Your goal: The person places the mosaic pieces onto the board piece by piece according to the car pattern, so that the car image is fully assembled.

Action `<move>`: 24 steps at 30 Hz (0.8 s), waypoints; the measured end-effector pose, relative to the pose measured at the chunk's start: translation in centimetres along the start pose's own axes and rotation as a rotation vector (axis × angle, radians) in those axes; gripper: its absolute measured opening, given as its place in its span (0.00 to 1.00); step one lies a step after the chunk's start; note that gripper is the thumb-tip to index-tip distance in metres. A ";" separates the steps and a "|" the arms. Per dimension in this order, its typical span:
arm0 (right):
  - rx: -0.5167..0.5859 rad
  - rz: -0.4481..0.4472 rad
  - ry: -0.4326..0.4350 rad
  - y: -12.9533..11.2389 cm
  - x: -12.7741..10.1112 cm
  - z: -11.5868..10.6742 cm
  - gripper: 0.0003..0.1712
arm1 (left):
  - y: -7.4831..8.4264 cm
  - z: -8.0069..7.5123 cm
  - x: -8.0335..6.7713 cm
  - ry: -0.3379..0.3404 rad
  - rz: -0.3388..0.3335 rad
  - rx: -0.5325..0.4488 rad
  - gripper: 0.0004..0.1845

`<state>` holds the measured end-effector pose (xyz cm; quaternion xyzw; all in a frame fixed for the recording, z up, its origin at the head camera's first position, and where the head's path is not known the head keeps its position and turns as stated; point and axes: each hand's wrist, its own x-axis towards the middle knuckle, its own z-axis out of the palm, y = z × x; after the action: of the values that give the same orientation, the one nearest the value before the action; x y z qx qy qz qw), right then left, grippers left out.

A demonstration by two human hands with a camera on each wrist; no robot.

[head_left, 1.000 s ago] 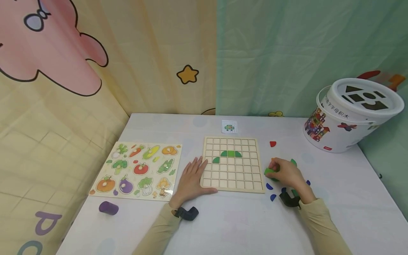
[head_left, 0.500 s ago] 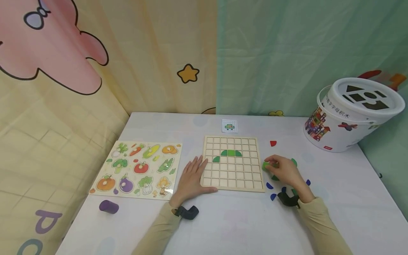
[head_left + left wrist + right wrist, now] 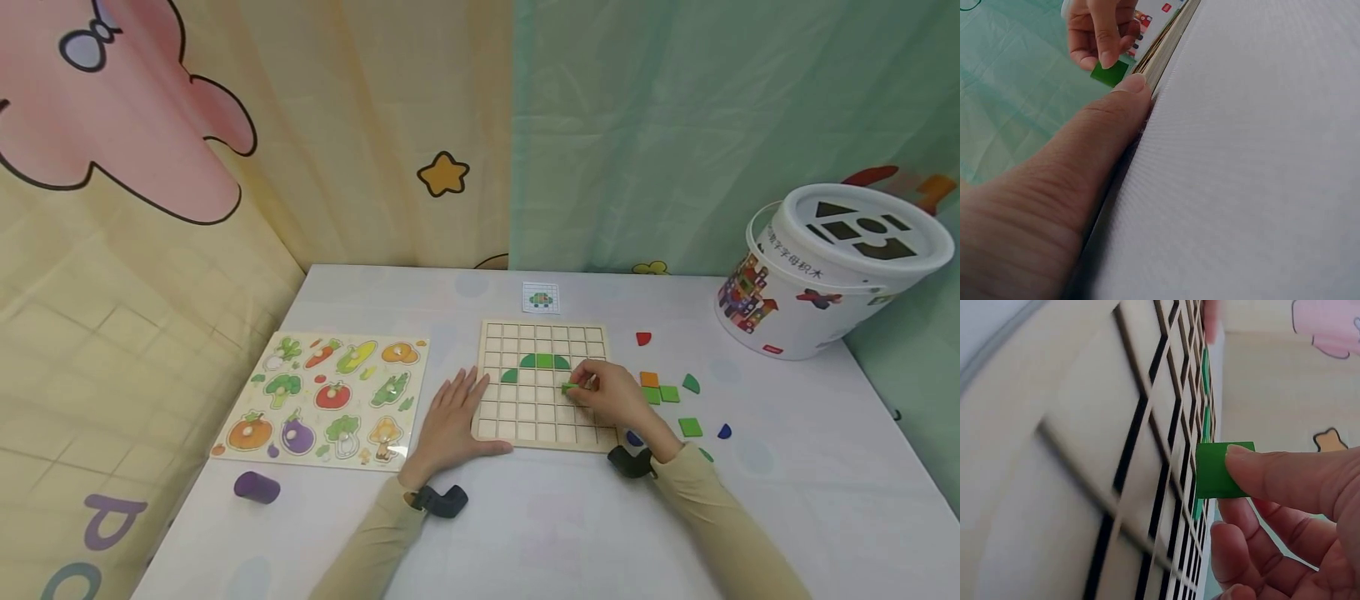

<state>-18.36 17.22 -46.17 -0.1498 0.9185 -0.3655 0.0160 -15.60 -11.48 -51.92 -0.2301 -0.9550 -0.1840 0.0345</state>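
Note:
My right hand [image 3: 611, 393] pinches a green square tile [image 3: 1213, 470] between thumb and fingers, over the right part of the wooden grid board [image 3: 517, 425]. Spread out along the board's left edge, my left hand [image 3: 450, 425] has its thumb [image 3: 1104, 119] at the front edge. Set in the board's cells are a green square piece [image 3: 544, 361] with a dark green quarter-round piece on either side. Another dark green quarter-round piece [image 3: 509, 376] sits one row lower, to the left. Behind the board lies a small card [image 3: 540, 297] printed with a coloured grid picture.
Right of the board lie an orange square [image 3: 648, 379], several green squares [image 3: 689, 427], a red piece [image 3: 643, 338] and blue and dark green pieces. A vegetable puzzle board [image 3: 307, 400] and purple cylinder [image 3: 257, 487] are at left. A white bucket [image 3: 795, 308] stands back right.
My right hand has carried the green square tile leftward from the loose pieces to over the grid board, uncovering the orange and green squares. My left hand has stayed in place.

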 end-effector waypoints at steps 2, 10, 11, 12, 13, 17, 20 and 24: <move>0.009 -0.023 0.003 -0.6 0.6 0.5 0.07 | 0.0 0.0 0.0 -0.004 -0.003 0.000 0.62; 0.005 -0.020 0.003 -2.1 2.8 2.0 0.06 | -0.1 0.0 0.0 -0.011 -0.010 0.004 0.62; 0.011 -0.019 0.003 -2.2 3.0 2.1 0.06 | -0.1 0.0 0.0 -0.010 -0.010 0.003 0.62; 0.008 -0.021 0.003 -2.3 3.2 2.2 0.06 | 0.0 0.0 0.0 -0.008 -0.008 0.003 0.62; 0.005 -0.023 0.002 -2.4 3.4 2.4 0.06 | 0.0 0.0 0.0 -0.007 -0.008 0.005 0.62; 0.001 -0.033 -0.013 -2.4 4.2 2.9 0.06 | 0.0 0.0 -0.1 0.002 -0.003 0.005 0.61; 0.015 -0.033 -0.031 -2.4 4.6 3.2 0.06 | 0.1 -0.1 -0.1 0.007 -0.002 0.003 0.61; 0.026 -0.017 -0.047 -2.4 5.0 3.5 0.06 | 0.1 -0.1 0.0 -0.007 -0.009 0.014 0.61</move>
<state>-22.05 11.82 -46.68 -0.1661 0.9117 -0.3741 0.0363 -15.54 -11.46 -51.77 -0.2264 -0.9573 -0.1769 0.0321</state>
